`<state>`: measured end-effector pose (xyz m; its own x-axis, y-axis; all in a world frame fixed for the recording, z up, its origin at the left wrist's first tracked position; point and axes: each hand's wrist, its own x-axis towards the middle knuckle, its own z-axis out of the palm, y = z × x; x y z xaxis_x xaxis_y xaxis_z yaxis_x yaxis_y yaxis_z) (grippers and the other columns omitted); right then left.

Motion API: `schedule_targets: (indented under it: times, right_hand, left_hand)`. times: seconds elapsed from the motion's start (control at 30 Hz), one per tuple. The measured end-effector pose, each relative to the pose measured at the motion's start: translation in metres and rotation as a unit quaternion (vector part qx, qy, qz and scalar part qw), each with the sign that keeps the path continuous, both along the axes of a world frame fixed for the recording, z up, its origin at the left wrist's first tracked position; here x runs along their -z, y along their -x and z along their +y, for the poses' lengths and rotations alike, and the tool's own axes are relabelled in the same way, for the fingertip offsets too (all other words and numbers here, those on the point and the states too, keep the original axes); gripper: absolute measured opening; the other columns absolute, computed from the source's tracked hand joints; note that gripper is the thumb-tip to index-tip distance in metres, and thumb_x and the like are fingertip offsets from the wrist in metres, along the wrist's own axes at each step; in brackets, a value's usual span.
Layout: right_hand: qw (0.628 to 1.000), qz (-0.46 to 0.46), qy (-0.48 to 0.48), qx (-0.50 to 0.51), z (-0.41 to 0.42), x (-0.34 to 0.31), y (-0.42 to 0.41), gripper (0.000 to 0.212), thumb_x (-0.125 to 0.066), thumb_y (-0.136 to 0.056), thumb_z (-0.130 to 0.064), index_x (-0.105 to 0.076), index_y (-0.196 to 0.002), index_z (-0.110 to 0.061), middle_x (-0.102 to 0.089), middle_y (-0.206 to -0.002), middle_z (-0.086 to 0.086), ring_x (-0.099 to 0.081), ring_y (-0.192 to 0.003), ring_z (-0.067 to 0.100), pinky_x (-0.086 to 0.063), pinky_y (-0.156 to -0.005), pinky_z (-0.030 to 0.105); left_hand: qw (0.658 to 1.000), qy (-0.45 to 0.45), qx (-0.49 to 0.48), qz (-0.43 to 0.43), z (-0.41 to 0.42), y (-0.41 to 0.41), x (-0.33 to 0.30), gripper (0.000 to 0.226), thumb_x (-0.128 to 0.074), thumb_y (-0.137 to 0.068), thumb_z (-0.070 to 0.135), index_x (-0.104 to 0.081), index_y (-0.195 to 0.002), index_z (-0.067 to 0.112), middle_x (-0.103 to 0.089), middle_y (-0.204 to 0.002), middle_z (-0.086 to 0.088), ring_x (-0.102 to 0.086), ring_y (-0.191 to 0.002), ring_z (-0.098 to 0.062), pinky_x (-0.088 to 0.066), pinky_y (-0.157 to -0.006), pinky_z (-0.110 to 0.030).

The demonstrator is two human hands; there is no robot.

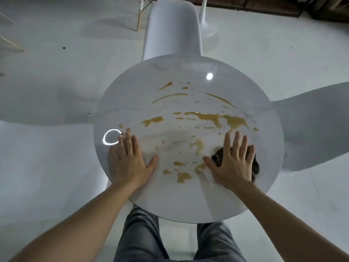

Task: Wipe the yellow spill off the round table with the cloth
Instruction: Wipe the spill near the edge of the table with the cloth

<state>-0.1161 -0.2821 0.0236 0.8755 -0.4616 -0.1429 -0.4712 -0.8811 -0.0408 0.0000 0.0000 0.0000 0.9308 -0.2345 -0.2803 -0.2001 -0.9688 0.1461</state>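
On the near right of the glossy white round table [188, 205], a dark crumpled soft cloth [253, 163] is pinned flat under the right hand [232, 165], fingers splayed, left hand [128, 161] likewise spread on bare top; cloth judged light and limp, best pressed by palm across the runny, smear-prone yellow spill [207, 118].

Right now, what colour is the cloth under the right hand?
Dark brown, nearly black. The cloth shows only partly beneath the right hand; head view.
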Motion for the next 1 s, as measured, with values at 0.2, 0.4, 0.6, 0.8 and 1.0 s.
schedule_targets:
  times: [0.2, 0.4, 0.6, 0.8, 1.0]
  right_hand:
    - [0.994, 0.059, 0.0, 0.092, -0.017, 0.011, 0.026, 0.116, -0.004, -0.071, -0.096, 0.014, -0.156, -0.019, 0.013, -0.166, 0.015, 0.019, -0.149, 0.037, 0.003, -0.116, 0.068]
    - [0.991, 0.066, -0.02, 0.117, -0.015, 0.021, 0.045, 0.109, 0.004, -0.073, -0.093, 0.015, -0.157, -0.023, 0.018, -0.166, 0.011, 0.027, -0.148, 0.032, 0.011, -0.116, 0.062]
    - [0.986, 0.073, -0.017, 0.149, -0.023, 0.019, 0.026, 0.105, 0.017, -0.072, -0.085, 0.018, -0.155, -0.022, 0.015, -0.166, 0.015, 0.018, -0.151, 0.035, 0.004, -0.119, 0.062]
    - [0.988, 0.071, -0.001, 0.135, -0.044, 0.019, -0.002, 0.099, 0.004, -0.079, -0.081, 0.014, -0.157, -0.02, 0.011, -0.166, 0.019, 0.012, -0.151, 0.037, 0.003, -0.12, 0.059]
    - [0.989, 0.058, 0.002, 0.134, -0.07, 0.019, -0.042, 0.097, -0.003, -0.083, -0.08, 0.01, -0.158, -0.019, 0.008, -0.165, 0.02, 0.011, -0.151, 0.037, 0.003, -0.121, 0.057]
  left_hand:
    - [0.998, -0.009, -0.027, -0.062, 0.002, 0.002, 0.013, 0.113, 0.002, -0.082, 0.086, 0.007, -0.163, 0.008, 0.006, -0.174, -0.015, 0.006, -0.16, -0.033, -0.002, -0.124, -0.062]
    - [0.996, -0.008, -0.024, -0.081, 0.002, 0.004, 0.016, 0.112, -0.007, -0.085, 0.084, 0.0, -0.163, 0.005, -0.001, -0.174, -0.016, -0.004, -0.16, -0.035, -0.008, -0.123, -0.064]
    - [0.996, -0.011, -0.021, -0.085, -0.001, 0.0, 0.02, 0.11, -0.022, -0.086, 0.081, -0.021, -0.159, -0.002, -0.025, -0.168, -0.026, -0.022, -0.153, -0.044, -0.017, -0.117, -0.069]
    - [0.994, -0.021, -0.016, -0.105, 0.0, -0.002, 0.023, 0.107, -0.033, -0.086, 0.076, -0.023, -0.157, -0.004, -0.028, -0.165, -0.028, -0.025, -0.15, -0.047, -0.017, -0.116, -0.07]
    - [0.992, -0.015, -0.025, -0.121, 0.0, 0.0, 0.024, 0.104, -0.031, -0.088, 0.076, -0.017, -0.159, 0.001, -0.023, -0.168, -0.023, -0.018, -0.154, -0.042, -0.011, -0.12, -0.066]
